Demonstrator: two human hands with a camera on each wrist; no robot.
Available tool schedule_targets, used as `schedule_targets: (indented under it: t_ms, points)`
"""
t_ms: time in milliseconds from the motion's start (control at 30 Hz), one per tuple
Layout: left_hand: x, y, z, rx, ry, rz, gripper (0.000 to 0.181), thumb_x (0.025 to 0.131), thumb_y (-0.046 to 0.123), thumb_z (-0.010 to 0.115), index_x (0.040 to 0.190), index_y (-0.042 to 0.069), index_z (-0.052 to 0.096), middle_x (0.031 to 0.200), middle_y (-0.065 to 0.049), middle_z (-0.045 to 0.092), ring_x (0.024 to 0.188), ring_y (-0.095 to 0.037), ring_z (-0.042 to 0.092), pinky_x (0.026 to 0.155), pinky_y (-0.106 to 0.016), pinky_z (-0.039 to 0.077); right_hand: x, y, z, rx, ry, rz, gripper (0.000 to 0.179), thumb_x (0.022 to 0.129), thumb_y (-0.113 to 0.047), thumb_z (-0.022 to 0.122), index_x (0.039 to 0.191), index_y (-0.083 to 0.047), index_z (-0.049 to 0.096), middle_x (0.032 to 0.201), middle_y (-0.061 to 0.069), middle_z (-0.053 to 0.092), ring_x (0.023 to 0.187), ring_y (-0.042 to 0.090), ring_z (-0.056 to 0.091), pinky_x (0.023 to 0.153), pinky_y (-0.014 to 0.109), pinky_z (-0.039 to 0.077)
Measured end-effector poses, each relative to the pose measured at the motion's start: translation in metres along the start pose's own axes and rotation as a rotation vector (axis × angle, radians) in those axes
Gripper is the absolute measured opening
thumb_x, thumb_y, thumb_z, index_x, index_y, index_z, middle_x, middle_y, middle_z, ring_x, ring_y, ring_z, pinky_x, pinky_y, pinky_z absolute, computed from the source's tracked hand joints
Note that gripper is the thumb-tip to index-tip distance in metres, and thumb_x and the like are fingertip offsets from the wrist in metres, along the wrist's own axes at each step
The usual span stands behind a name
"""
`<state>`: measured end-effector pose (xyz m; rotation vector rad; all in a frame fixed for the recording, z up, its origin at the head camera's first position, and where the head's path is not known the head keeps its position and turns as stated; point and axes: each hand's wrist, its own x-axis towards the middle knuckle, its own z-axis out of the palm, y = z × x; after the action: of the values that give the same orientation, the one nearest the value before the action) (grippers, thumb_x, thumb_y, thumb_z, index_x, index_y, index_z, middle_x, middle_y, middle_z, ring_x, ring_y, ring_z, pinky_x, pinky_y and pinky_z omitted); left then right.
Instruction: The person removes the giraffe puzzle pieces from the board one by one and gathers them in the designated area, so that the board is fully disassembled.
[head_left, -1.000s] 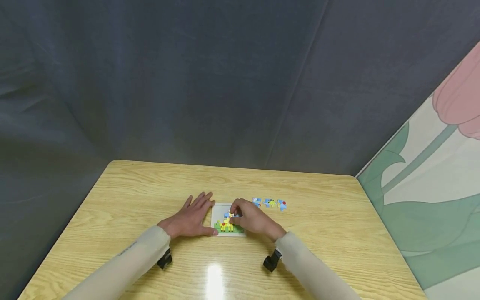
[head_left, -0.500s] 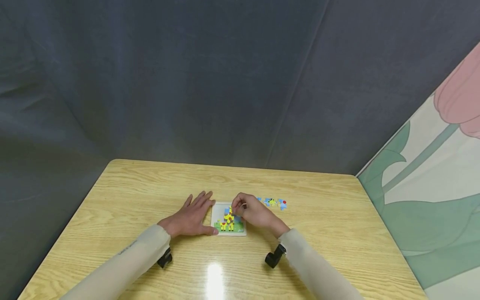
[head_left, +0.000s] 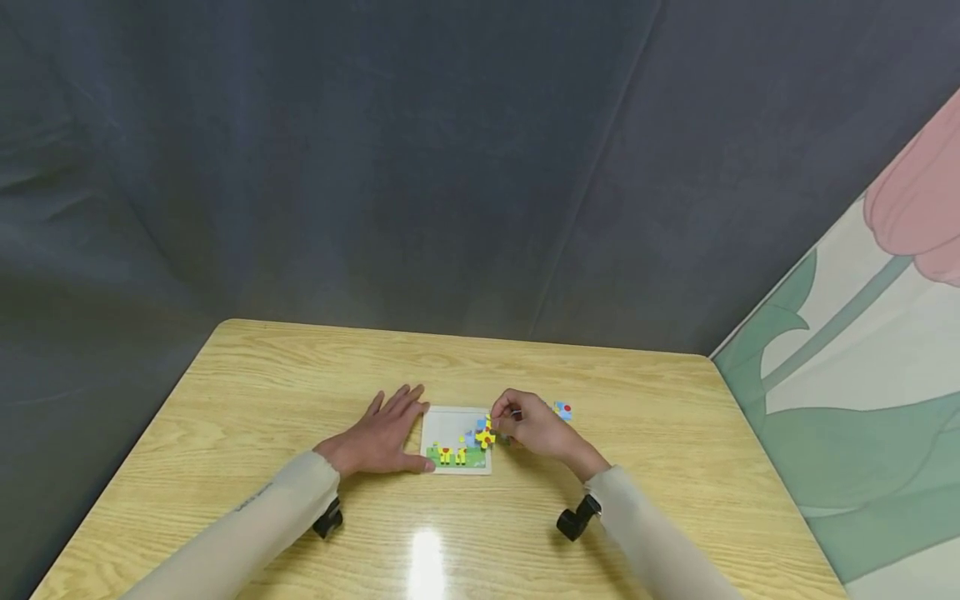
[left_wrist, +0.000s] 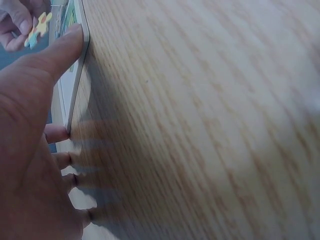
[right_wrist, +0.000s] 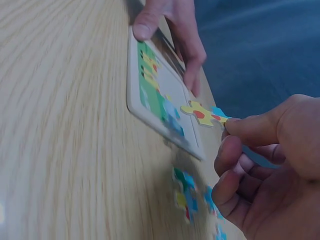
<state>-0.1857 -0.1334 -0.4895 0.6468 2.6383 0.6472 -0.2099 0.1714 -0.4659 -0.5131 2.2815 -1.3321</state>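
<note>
My right hand (head_left: 540,427) pinches a yellow-and-blue, red-spotted jigsaw piece (right_wrist: 202,114); my left hand (head_left: 379,438), spread wide, touches the white rectangular puzzle tray (head_left: 447,422).

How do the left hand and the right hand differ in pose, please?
The left hand spreads its fingers, while the right hand curls its fingers. The left hand rests its thumb on the puzzle tray; the right hand pinches a yellow-and-blue puzzle piece in the air. Both emerge from pale sleeves.
</note>
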Motion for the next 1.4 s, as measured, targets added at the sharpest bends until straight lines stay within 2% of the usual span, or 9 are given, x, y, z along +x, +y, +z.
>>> schedule_targets:
  t_ms: [167,533,800,1100,1300,1400]
  points:
    - [-0.001,0.001,-0.001,-0.012,0.0,0.009,0.101,0.093,0.061,0.076,0.165,0.003,0.034,0.181,-0.017,0.01,0.169,-0.041,0.006,0.133,-0.07,0.005,-0.01,0.007,-0.014,-0.006,0.033,0.014,0.007,0.108,-0.003,0.055,0.11,0.001,0.061,0.097,0.01,0.061,0.074,0.021,0.051,0.065,0.031,0.049]
    - [0.0,-0.001,0.002,-0.012,0.006,0.007,0.103,0.092,0.062,0.076,0.165,0.003,0.034,0.181,-0.017,0.011,0.169,-0.041,0.007,0.133,-0.07,0.005,-0.035,0.022,-0.041,-0.032,0.087,0.022,0.011,0.109,-0.004,0.056,0.112,0.005,0.059,0.102,0.022,0.063,0.068,0.017,0.048,0.06,0.028,0.046]
    - [0.0,-0.002,0.002,-0.007,0.011,0.003,0.103,0.093,0.062,0.075,0.165,0.003,0.034,0.181,-0.017,0.011,0.169,-0.04,0.007,0.134,-0.069,0.005,-0.048,0.03,-0.055,-0.033,0.124,0.037,0.012,0.108,-0.005,0.059,0.113,0.006,0.058,0.102,0.023,0.063,0.067,0.018,0.049,0.056,0.024,0.042]
    - [-0.001,0.0,0.004,-0.027,0.009,0.01,0.102,0.092,0.06,0.076,0.165,0.003,0.034,0.181,-0.016,0.01,0.169,-0.041,0.006,0.134,-0.069,0.003,-0.054,0.041,-0.059,-0.032,0.109,0.03,0.01,0.108,-0.002,0.056,0.112,0.007,0.058,0.101,0.023,0.062,0.066,0.015,0.047,0.056,0.024,0.041]
    - [-0.001,-0.001,0.002,-0.017,0.003,0.009,0.102,0.093,0.06,0.076,0.166,0.003,0.033,0.181,-0.016,0.01,0.169,-0.04,0.005,0.134,-0.069,0.003,-0.049,0.051,-0.053,-0.136,0.134,-0.004,0.005,0.106,0.001,0.059,0.107,0.003,0.062,0.099,0.017,0.065,0.075,0.01,0.052,0.061,0.023,0.045]
    - [-0.001,-0.002,0.003,-0.023,0.004,0.013,0.103,0.093,0.061,0.076,0.166,0.003,0.033,0.181,-0.018,0.01,0.169,-0.042,0.005,0.133,-0.069,0.002,-0.045,0.053,-0.049,-0.198,0.163,0.007,0.004,0.105,-0.001,0.061,0.104,0.002,0.063,0.095,0.012,0.067,0.075,0.009,0.053,0.061,0.022,0.045]
